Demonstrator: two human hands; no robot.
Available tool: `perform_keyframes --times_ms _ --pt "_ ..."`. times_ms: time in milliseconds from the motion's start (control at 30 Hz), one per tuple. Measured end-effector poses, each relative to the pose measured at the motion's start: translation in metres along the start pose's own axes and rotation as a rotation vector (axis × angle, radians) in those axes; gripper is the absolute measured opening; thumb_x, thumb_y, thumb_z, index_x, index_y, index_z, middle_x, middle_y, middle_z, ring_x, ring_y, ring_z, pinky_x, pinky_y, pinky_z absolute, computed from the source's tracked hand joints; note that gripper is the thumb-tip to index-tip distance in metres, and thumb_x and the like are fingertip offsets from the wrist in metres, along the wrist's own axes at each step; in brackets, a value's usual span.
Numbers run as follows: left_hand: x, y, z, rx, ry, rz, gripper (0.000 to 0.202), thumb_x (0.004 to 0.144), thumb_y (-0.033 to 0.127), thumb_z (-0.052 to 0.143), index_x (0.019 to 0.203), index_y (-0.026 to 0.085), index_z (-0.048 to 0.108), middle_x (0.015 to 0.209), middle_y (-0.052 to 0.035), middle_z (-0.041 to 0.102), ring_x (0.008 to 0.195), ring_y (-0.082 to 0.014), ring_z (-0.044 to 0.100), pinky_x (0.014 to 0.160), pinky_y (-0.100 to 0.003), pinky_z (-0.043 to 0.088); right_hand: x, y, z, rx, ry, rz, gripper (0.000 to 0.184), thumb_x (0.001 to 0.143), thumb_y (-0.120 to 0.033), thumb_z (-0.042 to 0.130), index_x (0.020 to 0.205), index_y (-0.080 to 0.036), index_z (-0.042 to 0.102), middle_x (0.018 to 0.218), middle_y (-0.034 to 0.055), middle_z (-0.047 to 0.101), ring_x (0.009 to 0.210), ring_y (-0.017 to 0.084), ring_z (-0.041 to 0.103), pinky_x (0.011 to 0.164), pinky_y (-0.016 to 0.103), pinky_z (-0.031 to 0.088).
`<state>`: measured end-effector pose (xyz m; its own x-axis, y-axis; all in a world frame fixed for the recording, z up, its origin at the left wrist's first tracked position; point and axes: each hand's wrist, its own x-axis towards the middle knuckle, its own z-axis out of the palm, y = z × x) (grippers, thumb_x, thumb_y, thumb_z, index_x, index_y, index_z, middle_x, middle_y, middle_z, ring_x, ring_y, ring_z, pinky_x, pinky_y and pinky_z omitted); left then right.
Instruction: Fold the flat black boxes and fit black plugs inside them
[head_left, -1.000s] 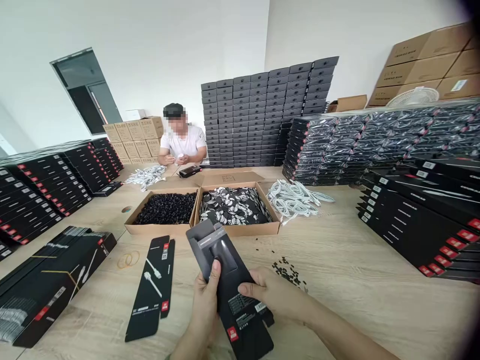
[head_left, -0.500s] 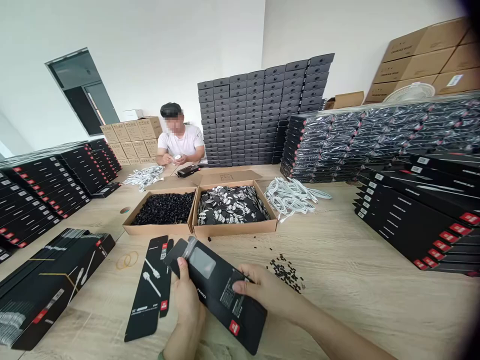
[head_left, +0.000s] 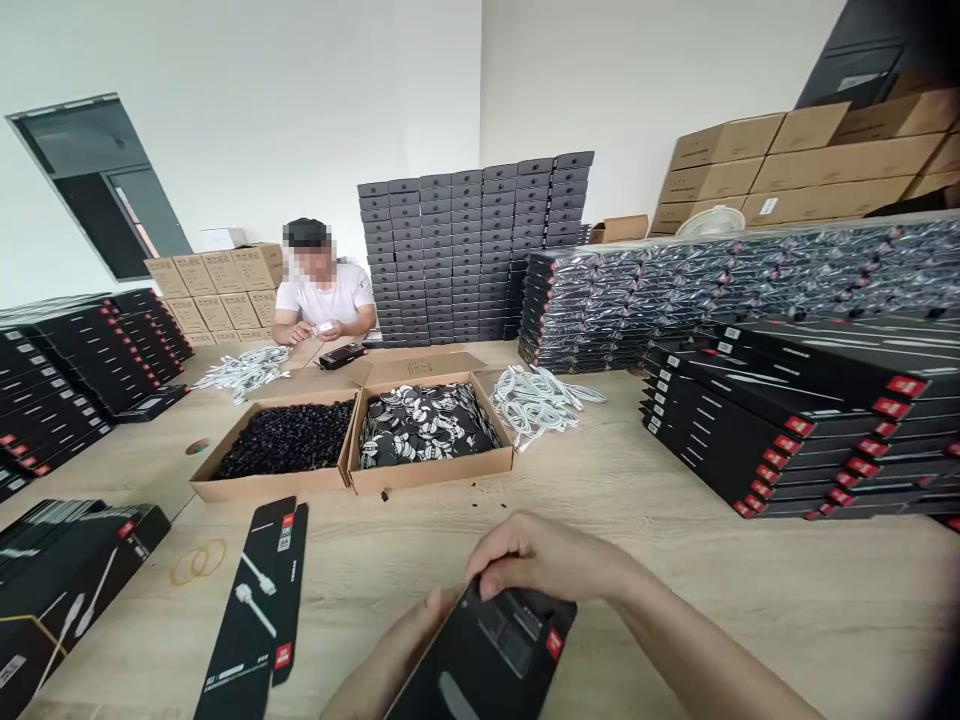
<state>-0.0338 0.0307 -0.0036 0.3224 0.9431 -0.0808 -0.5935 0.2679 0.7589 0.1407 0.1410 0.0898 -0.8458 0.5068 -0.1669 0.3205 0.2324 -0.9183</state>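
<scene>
Lower and closer to the body than half a second ago, the black package (head_left: 487, 660) now sits at the bottom middle of the view, turned so its small red label faces away from the person. The right hand (head_left: 547, 560) arches over its far edge, fingers curled down and clamped on the card. The left hand (head_left: 420, 625) steadies the left edge with its thumb pressed on top; its other fingers are hidden underneath.

A wide wooden table (head_left: 675, 580) fills the scene. Tall stacks of black boxes (head_left: 787, 420) stand along the right side, and a wall of grey boxes (head_left: 465, 250) rises at the back. A co-worker (head_left: 322, 295) in a white shirt sits at the far end.

Mid-table, two open cardboard trays touch side by side: the left tray (head_left: 270, 485) holds small black pieces, the right tray (head_left: 431, 472) black-and-white items. White cables (head_left: 536, 395) lie just beside the right tray. Flat black sleeves (head_left: 255, 610) lie left of the hands, with rubber bands (head_left: 199, 562) near them.
</scene>
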Motion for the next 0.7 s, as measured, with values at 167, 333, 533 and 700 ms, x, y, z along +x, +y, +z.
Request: perform_keyframes --times_ms 167,333,533,700 --pt "0.005 0.009 -0.005 0.062 0.223 0.062 0.061 0.072 0.034 0.078 0.130 0.026 0.061 0.131 -0.0076 0.065 0.128 -0.0337 0.053 0.111 -0.048 0.035 0.014 0.000 0.028 -0.260 0.533 -0.119 0.026 0.083 -0.032 0.064 0.109 -0.025 0.065 0.119 0.0053 0.064 0.116 0.026 0.053 0.099 0.037 0.041" --pt "0.011 0.007 -0.008 -0.020 0.524 0.254 0.086 0.076 0.034 0.074 0.149 0.033 0.028 0.142 -0.0069 0.056 0.129 -0.0261 0.052 0.108 -0.037 0.039 0.015 0.003 0.038 -0.063 0.608 0.122 0.036 0.092 -0.051 0.047 0.114 -0.022 0.049 0.112 0.0092 0.062 0.090 0.023 0.062 0.080 0.038 0.048" --pt "0.012 0.004 -0.003 0.122 0.667 0.375 0.080 0.074 0.049 0.072 0.144 0.034 0.036 0.143 -0.0047 0.053 0.131 -0.0236 0.048 0.107 -0.031 0.039 0.023 0.007 0.066 -0.007 0.591 0.009 0.032 0.093 -0.042 0.047 0.120 -0.025 0.044 0.115 0.0056 0.060 0.083 0.018 0.060 0.076 0.033 0.046" --pt "0.009 0.003 -0.006 0.269 0.699 0.364 0.057 0.078 0.058 0.064 0.123 0.024 0.055 0.122 -0.0084 0.064 0.114 -0.0252 0.059 0.098 -0.033 0.046 0.023 0.003 0.068 -0.023 0.551 0.051 0.019 0.093 -0.039 0.046 0.100 -0.024 0.054 0.074 -0.0025 0.056 0.067 0.017 0.051 0.062 0.028 0.037"
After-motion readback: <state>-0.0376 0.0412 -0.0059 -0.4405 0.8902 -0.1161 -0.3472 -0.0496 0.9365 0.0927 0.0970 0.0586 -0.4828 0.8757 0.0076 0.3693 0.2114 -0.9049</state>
